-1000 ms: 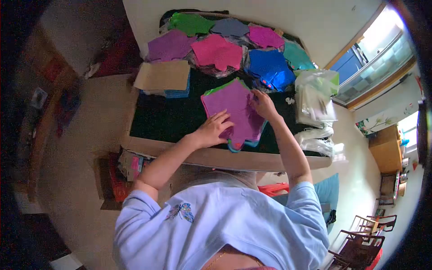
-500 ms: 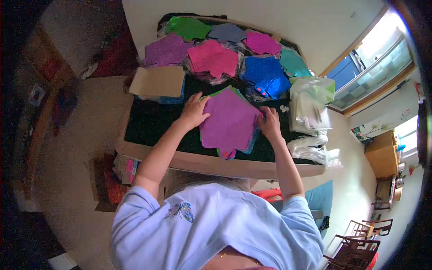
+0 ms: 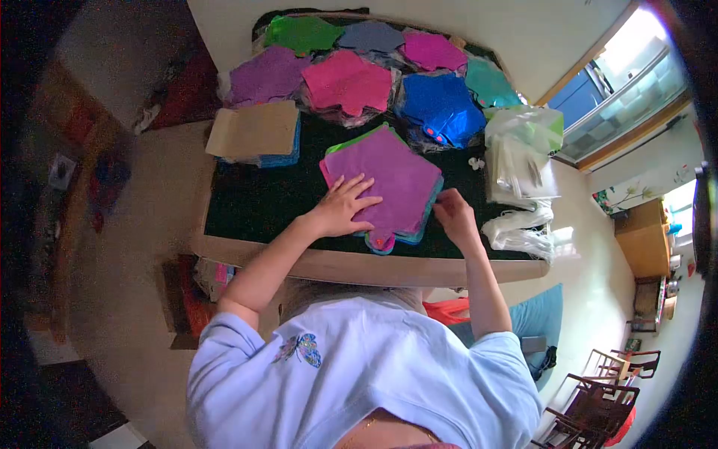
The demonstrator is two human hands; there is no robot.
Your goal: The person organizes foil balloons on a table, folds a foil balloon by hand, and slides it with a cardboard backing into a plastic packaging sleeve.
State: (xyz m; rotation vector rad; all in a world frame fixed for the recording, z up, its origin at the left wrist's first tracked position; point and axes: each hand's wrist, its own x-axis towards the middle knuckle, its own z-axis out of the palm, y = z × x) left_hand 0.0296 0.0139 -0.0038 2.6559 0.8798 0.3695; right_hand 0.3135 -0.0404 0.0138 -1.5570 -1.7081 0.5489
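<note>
A stack of flat, five-sided pieces lies on the dark table cover, with a purple piece (image 3: 396, 176) on top and green, pink and teal edges showing beneath. A small rounded tab with a red spot (image 3: 380, 239) sticks out at its near end. My left hand (image 3: 344, 207) lies flat on the stack's left part, fingers spread. At the stack's right edge is my right hand (image 3: 455, 213), its fingers drawn together by the teal layers; what they hold, if anything, is too small to make out.
Behind lie piles in green (image 3: 303, 35), pink (image 3: 348, 82), blue (image 3: 441, 108) and other colours. Tan sheets (image 3: 254, 131) sit on blue ones at the left. Clear plastic bags (image 3: 523, 165) and a white string bundle (image 3: 520, 228) are at the right.
My left hand has moved from the stack's upper left edge down onto its lower left part. The stack is turned slightly, and my right hand is now at its lower right edge.
</note>
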